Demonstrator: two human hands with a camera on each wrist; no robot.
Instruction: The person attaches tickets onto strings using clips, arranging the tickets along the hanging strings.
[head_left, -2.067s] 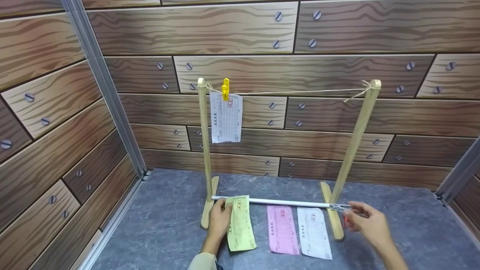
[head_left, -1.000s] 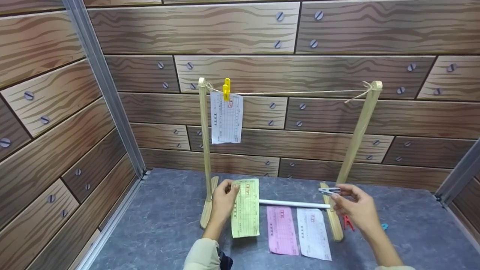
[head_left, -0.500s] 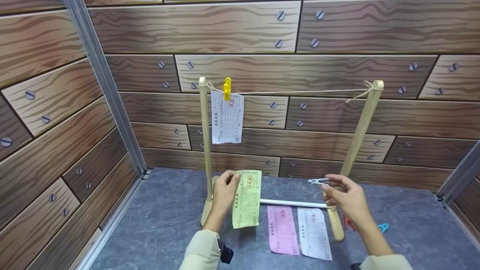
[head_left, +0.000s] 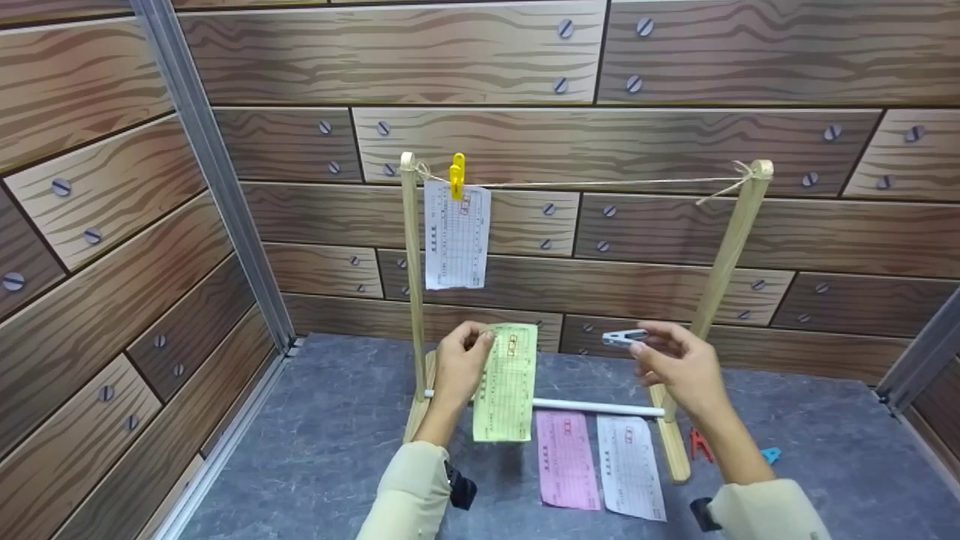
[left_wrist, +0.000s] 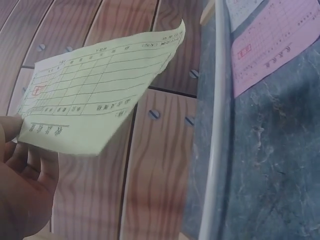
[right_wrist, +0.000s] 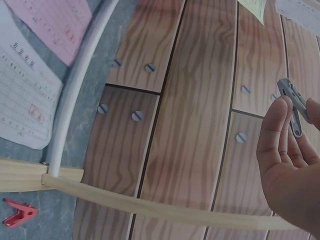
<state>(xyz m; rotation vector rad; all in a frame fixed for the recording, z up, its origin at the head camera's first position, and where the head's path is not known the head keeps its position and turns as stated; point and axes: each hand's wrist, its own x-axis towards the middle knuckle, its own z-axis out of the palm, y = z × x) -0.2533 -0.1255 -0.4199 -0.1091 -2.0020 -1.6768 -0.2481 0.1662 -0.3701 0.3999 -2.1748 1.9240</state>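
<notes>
My left hand (head_left: 461,367) pinches the upper left corner of a yellow-green printed slip (head_left: 506,386), which hangs above the table in front of the white crossbar (head_left: 592,406). In the left wrist view the slip (left_wrist: 95,90) spreads out from the thumb and fingers, its far corner curling. A grey clothespin (head_left: 622,338) is pinched between thumb and fingers of my right hand (head_left: 686,371), pointing left toward the slip. Above both hands a string (head_left: 600,182) runs between two wooden posts; a yellow clothespin (head_left: 457,176) clips a white slip (head_left: 456,240) to its left end.
A pink slip (head_left: 568,461) and another white slip (head_left: 631,469) lie side by side on the grey table. Right of the stand's foot (head_left: 675,450) lie a red clothespin (head_left: 700,445) and a blue one (head_left: 770,454). Wood-patterned walls (head_left: 750,52) enclose the table.
The left hand has lifted the yellow-green slip off the table, up and slightly right. The right hand has raised the grey clothespin up and left, uncovering the red and blue clothespins.
</notes>
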